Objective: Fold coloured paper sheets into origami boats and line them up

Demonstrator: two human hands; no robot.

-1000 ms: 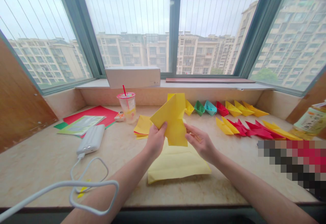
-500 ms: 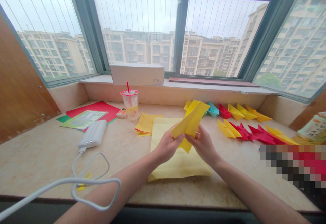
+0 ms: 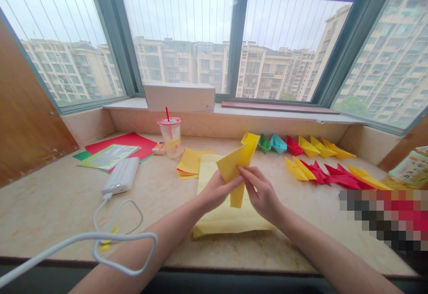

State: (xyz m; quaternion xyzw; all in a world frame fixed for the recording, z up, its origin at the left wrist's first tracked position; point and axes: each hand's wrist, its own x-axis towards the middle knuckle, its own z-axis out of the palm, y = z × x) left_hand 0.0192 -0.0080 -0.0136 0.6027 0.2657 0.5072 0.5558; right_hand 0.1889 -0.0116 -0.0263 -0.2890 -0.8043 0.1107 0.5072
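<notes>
Both hands hold a folded yellow paper [image 3: 236,165] in the air above a large pale yellow sheet [image 3: 224,214] on the stone sill. My left hand [image 3: 217,190] pinches the fold from the left, thumb on top. My right hand [image 3: 261,192] pinches it from the right with fingers pressed together. The paper's upper part points up and right, and a narrow flap hangs down between the hands.
Rows of folded paper boats [image 3: 309,146] in yellow, green, blue and red lie at the right. A stack of yellow sheets [image 3: 190,163], a plastic cup [image 3: 171,136] with a red straw, red paper [image 3: 130,143], a white power bank [image 3: 121,175] with its cable [image 3: 100,240], and a white box [image 3: 180,96] are at the left.
The yellow paper went from a broad open shape to a narrower fold. Both hands came closer together on it and lowered slightly.
</notes>
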